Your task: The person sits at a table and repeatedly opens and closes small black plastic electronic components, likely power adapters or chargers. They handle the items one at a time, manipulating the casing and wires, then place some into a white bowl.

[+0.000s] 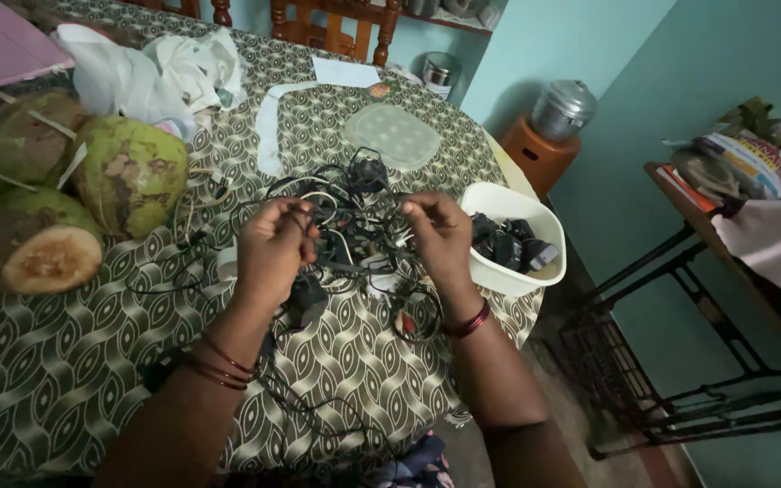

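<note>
A tangle of black and white cables with charger plugs (347, 226) lies in the middle of a table with a green patterned cloth (65, 361). My left hand (271, 248) is closed around some of the cables at the tangle's left side. My right hand (440, 237) pinches cables at its right side. Both hands hold the bundle slightly above the cloth. A black adapter (307, 300) hangs below my left hand.
A white plastic tub (517, 276) holding black chargers stands at the table's right edge. Three green coconuts (128, 172) sit at the left, white bags (151, 77) behind them. A clear lid (393, 136) lies farther back. A metal-legged stand (707, 298) is to the right.
</note>
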